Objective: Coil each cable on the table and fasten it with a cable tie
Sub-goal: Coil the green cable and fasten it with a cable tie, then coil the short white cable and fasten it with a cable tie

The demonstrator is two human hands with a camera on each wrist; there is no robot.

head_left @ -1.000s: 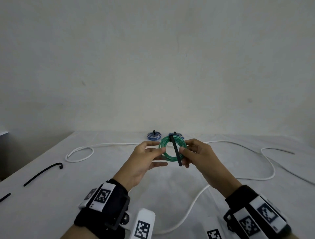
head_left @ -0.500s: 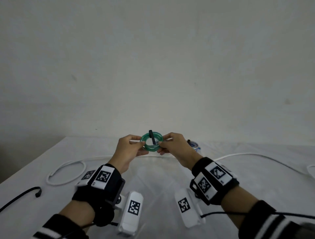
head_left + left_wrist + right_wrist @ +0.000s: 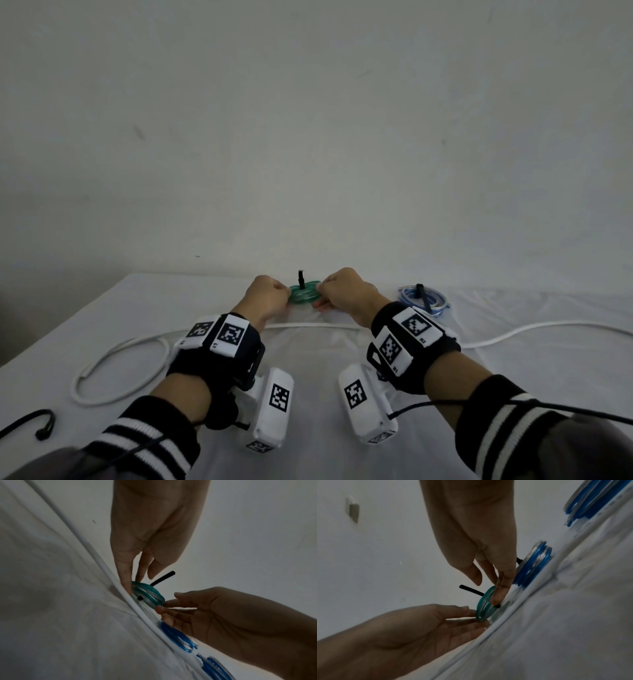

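Observation:
A green coiled cable (image 3: 305, 295) with a black cable tie (image 3: 300, 278) round it lies almost flat at the far side of the table, the tie's tail pointing up. My left hand (image 3: 286, 296) pinches the coil's left rim and my right hand (image 3: 322, 298) pinches its right rim. In the left wrist view the left fingertips (image 3: 127, 586) meet the green coil (image 3: 149, 595) from above. In the right wrist view my right thumb (image 3: 498, 596) presses on the green coil (image 3: 483, 608) next to the tie (image 3: 471, 590). Whether the coil touches the cloth I cannot tell.
A tied blue coil (image 3: 423, 298) lies to the right of my hands, and a second blue coil (image 3: 214, 669) lies beyond it. A long loose white cable (image 3: 116, 370) runs across the white cloth, just in front of my hands. A loose black cable tie (image 3: 41, 425) lies at the near left.
Both hands have carried the green coil forward and down to the far side of the table. The coil has turned from upright to nearly flat, with the tie's tail now pointing up.

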